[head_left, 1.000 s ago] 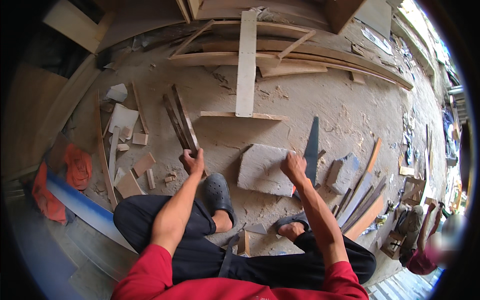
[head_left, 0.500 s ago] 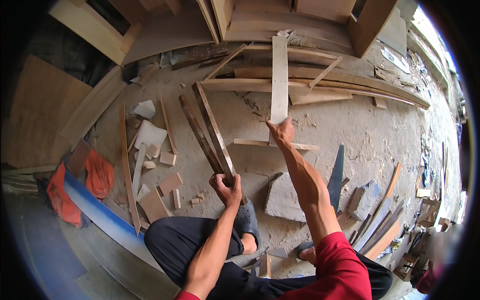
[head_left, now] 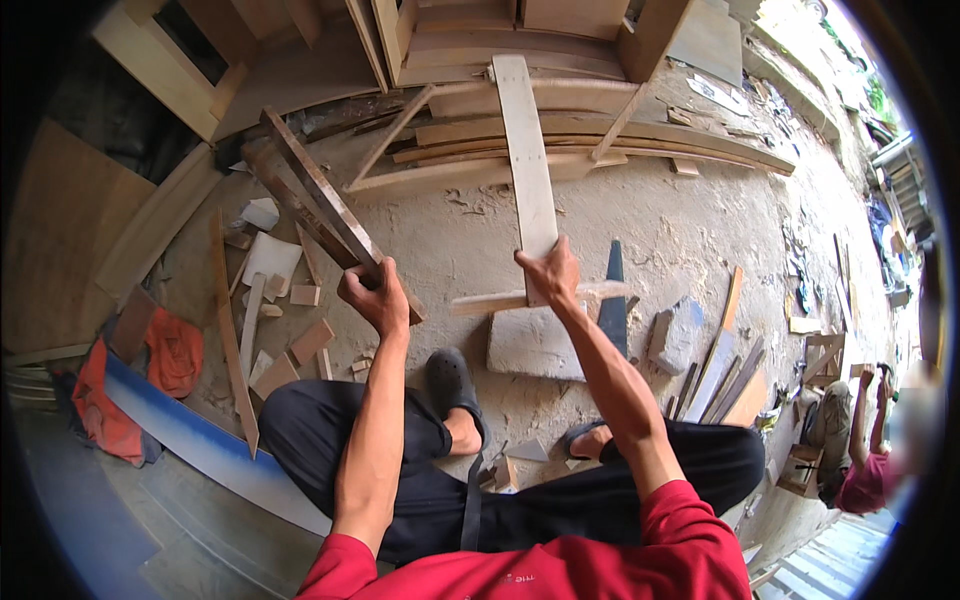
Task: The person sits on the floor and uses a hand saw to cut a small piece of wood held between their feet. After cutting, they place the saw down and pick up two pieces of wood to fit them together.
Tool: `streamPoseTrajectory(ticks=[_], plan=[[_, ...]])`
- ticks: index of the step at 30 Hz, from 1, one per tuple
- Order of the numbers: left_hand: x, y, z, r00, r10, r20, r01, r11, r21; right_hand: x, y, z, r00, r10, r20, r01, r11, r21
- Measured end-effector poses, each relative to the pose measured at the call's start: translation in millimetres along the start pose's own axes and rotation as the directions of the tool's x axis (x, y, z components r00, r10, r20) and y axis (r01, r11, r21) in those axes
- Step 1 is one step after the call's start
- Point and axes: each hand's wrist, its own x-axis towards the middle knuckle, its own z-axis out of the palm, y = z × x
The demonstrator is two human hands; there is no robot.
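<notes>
My left hand (head_left: pixel 378 296) is closed around two dark, narrow wooden strips (head_left: pixel 322 196), which lie nearly side by side and slant up to the far left. My right hand (head_left: pixel 551 273) grips the near part of a long pale board (head_left: pixel 526 150). That board runs away from me across a wooden frame (head_left: pixel 440 177) with slanted side pieces. Just beyond my wrist, a thin crosspiece (head_left: pixel 480 303) sits at the board's near end, over a pale rough block (head_left: pixel 525 345). How the parts are joined cannot be made out.
A handsaw (head_left: pixel 613 300) and a grey block (head_left: pixel 676 335) lie to the right, near several long strips (head_left: pixel 712 375). Wood offcuts (head_left: pixel 307 340) and an orange cloth (head_left: pixel 175 350) are on the left. Wooden cabinets (head_left: pixel 450 50) stand beyond. Another person (head_left: pixel 868 480) works at far right.
My view has shifted. The pale board and frame have come toward me with my right hand, the crosspiece now over the block. My left hand has raised the dark strips farther up and left.
</notes>
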Motion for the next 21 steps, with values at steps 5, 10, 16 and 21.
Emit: streamPoseTrajectory(ticks=[5,10,16,21], plan=[[-24.1,11.5,-43.3,0.993,0.069,0.099,-0.068,0.998,-0.018,-84.9,43.5,15.6,0.994,0.106,0.014,-0.105,0.994,-0.022],[-63.7,13.6,-66.9,0.976,0.034,0.214,-0.034,0.999,-0.005,-121.8,68.4,22.7,0.984,0.175,0.044,-0.176,0.984,0.028],[-98.8,11.4,-61.9,0.923,-0.032,0.384,0.052,0.998,-0.042,-123.1,75.4,18.8,0.971,0.236,0.049,-0.236,0.972,0.012],[-110.6,-5.2,-63.9,0.879,0.05,0.475,-0.12,0.986,0.118,-132.5,85.5,22.3,0.959,0.261,0.11,-0.254,0.965,-0.072]])
